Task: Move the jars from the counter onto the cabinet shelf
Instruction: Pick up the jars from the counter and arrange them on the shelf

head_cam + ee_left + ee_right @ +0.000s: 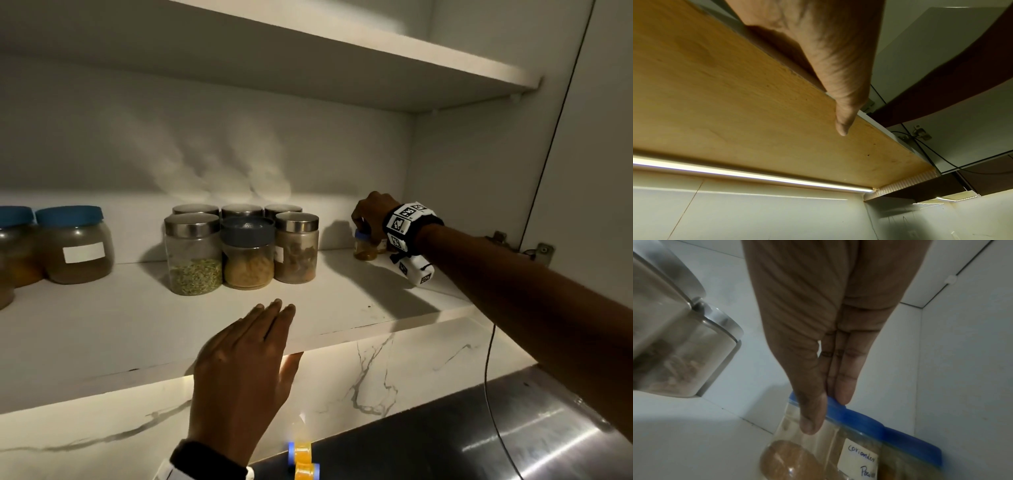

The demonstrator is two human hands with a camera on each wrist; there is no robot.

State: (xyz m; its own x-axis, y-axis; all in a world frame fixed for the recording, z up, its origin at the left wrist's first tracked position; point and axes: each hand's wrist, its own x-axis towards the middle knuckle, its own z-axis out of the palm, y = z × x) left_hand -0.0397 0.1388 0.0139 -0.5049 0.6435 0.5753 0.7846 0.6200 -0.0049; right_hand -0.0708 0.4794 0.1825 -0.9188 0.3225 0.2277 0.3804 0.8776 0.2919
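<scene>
A small blue-lidded jar (363,246) of brown powder stands at the back right of the white cabinet shelf (376,308). My right hand (368,222) pinches its lid from above. In the right wrist view the thumb (812,418) and fingers (842,386) hold the blue lid of this jar (797,456), labelled coriander powder, and a second blue-lidded jar (910,456) touches it on the right. My left hand (284,332) lies flat on the shelf's front edge, fingers straight, with the thumb (842,126) under the board. Two small yellow blue-capped jars (303,459) sit on the dark counter (479,428) below.
A cluster of steel-lidded jars (239,246), one with a grey lid, fills the shelf's middle. Two large blue-lidded jars (73,243) stand at the far left. An upper shelf (376,68) hangs close overhead. A hinge (544,250) and a thin cable (489,377) are at the right wall.
</scene>
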